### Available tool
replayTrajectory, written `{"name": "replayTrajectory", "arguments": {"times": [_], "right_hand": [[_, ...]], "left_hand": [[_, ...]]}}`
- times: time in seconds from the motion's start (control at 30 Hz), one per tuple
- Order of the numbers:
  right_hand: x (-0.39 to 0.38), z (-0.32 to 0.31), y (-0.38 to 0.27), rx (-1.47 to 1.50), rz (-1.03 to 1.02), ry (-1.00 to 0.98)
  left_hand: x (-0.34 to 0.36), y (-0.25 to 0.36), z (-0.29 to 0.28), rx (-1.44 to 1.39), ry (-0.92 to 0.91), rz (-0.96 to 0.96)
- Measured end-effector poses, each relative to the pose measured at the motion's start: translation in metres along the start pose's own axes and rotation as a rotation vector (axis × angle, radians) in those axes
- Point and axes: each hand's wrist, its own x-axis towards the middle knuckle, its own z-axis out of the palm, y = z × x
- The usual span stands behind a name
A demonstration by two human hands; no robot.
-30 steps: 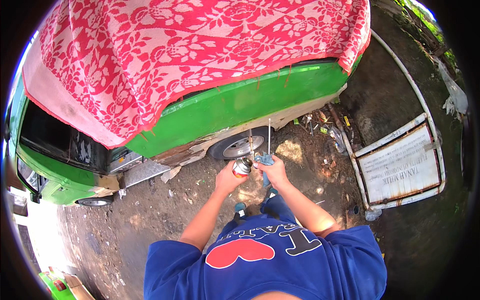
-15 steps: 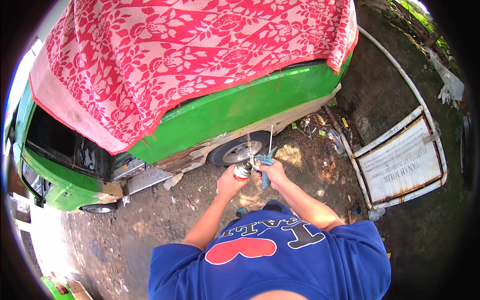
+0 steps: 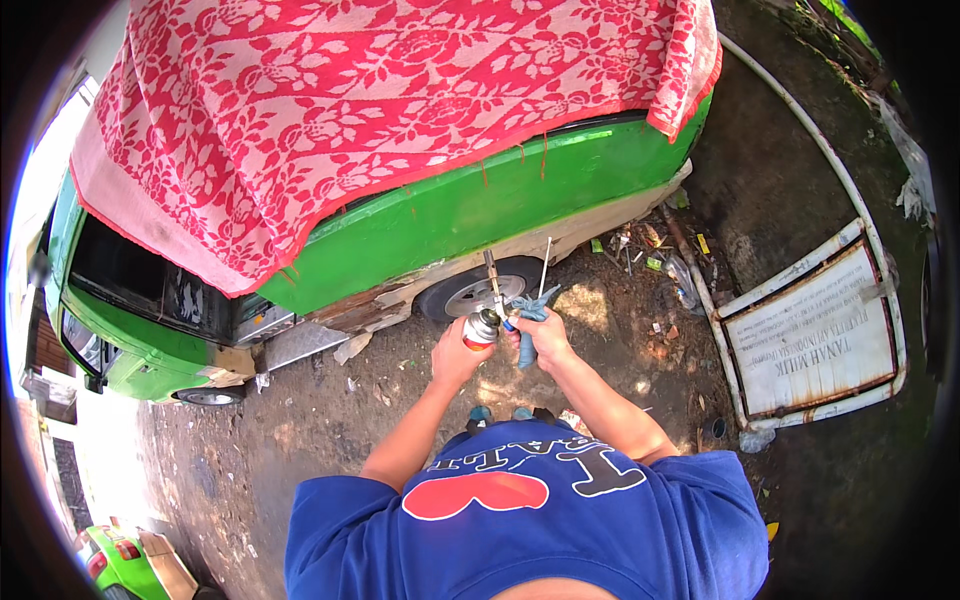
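My left hand (image 3: 457, 357) is wrapped around a gas canister (image 3: 480, 329) with a red and white lower part. A blowtorch head (image 3: 496, 284) is fitted on it, its metal nozzle pointing away from me. I cannot make out a flame. My right hand (image 3: 548, 340) grips a blue-grey cloth (image 3: 527, 350) close beside the torch head. From the cloth sticks a thin pale rod (image 3: 546, 262), its lower end hidden. Whether the right fingers also touch the torch's blue knob (image 3: 510, 324) cannot be told. Both hands are in front of a van wheel (image 3: 470, 298).
A green van (image 3: 430, 225) with worn lower paint stands ahead, under a red and pink floral blanket (image 3: 400, 90). To the right lies a rusty white framed signboard (image 3: 810, 330). Litter (image 3: 630, 245) is scattered on the dirt by the wheel. Another green vehicle (image 3: 125, 565) shows at lower left.
The view has shifted slightly. The torch and canister have moved a little away from me, and the nozzle leans slightly more to the left. Both hands keep their holds.
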Motion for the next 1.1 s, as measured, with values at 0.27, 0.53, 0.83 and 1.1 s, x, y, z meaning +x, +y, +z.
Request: {"name": "replayTrajectory", "arguments": {"times": [0.27, 0.53, 0.83, 1.1], "right_hand": [[-0.01, -0.008, 0.01, 0.127, 0.183, -0.03], [-0.011, 0.006, 0.042, -0.229, 0.127, -0.141], [-0.014, 0.067, 0.085, -0.409, 0.112, -0.165], [-0.004, 0.183, 0.171, -0.578, -0.015, -0.252]], "left_hand": [[-0.025, -0.004, 0.004, 0.029, 0.075, 0.009], [-0.06, -0.043, -0.014, 0.037, 0.109, -0.158], [-0.104, -0.134, -0.087, -0.165, 0.323, -0.32], [-0.148, -0.245, -0.174, -0.338, 0.444, -0.254]]}}
